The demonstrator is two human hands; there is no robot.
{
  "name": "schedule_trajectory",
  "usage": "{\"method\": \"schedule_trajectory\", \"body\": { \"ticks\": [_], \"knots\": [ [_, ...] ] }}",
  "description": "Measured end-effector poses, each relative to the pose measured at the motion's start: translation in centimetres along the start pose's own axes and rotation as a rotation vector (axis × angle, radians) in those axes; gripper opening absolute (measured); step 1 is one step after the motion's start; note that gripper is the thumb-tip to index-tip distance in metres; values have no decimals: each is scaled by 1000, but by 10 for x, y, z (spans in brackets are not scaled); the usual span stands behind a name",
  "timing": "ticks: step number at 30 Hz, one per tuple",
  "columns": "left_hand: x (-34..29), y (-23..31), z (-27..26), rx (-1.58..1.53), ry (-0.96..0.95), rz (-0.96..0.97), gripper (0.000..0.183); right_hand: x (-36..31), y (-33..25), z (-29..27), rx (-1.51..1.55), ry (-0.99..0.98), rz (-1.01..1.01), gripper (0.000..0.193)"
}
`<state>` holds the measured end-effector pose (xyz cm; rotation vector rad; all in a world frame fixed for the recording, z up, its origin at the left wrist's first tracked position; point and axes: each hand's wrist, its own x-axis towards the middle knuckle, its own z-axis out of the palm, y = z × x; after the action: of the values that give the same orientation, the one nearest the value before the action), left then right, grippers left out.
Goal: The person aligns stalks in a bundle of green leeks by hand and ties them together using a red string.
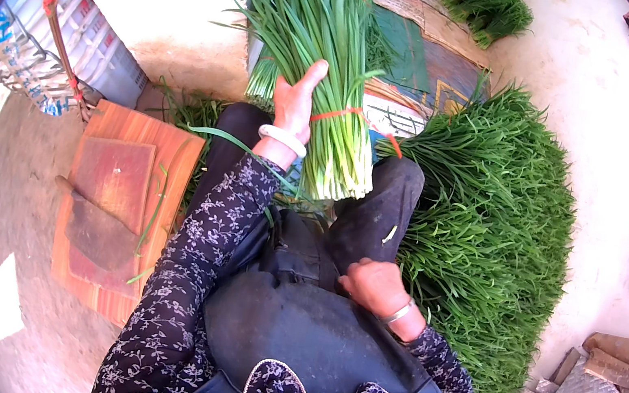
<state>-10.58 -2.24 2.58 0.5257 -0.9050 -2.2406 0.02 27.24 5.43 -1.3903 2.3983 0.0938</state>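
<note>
A thick bundle of long, flat green leaves with pale cut ends (335, 76) is held over the lap by the left hand (294, 107), which is closed around its left side with the thumb lying along the leaves. The leaf tips are pointed to the far side and the pale ends to the near side. The bundle is encircled by a narrow orange-red tie (337, 114), whose loose end is extended to the right. The right hand (378, 286) is curled in and placed against the dark apron (309, 331) near the right knee; whether anything is gripped in it cannot be told.

To the right, a large heap of loose green leaves (492, 241) is spread beside the leg. To the left, an orange striped wooden board (189, 148) is topped by a red rectangular panel (122, 166), on which a dark broad-bladed cleaver (103, 233) is laid. A white woven basket with a brown handle (93, 34) is seen at the far left. Further green bunches (476, 4) are placed at the far side.
</note>
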Motion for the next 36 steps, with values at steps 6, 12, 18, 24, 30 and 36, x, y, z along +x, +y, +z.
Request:
{"method": "schedule_trajectory", "body": {
  "ticks": [6, 12, 18, 24, 30, 36],
  "knots": [
    [6, 7, 14, 55, 23, 106, 54, 33, 0, -88, 281, 820, -26, 20],
    [-15, 8, 28, 94, 15, 26, 54, 74, 5, -86, 9, 820, -94, 32],
    [-18, 3, 17, 95, 54, -1, 52, 74, 4, -79, -52, 781, -121, 34],
    [-25, -5, 17, 46, 10, -97, 47, 76, 11, -75, -45, 823, -170, 23],
    [-14, -1, 15, 86, 63, -11, 45, 25, -3, -67, 199, 476, -339, 14],
    [-18, 12, 20, 135, -18, 159, 53, 41, 23, -85, 479, 638, 18, 54]
  ]
}}
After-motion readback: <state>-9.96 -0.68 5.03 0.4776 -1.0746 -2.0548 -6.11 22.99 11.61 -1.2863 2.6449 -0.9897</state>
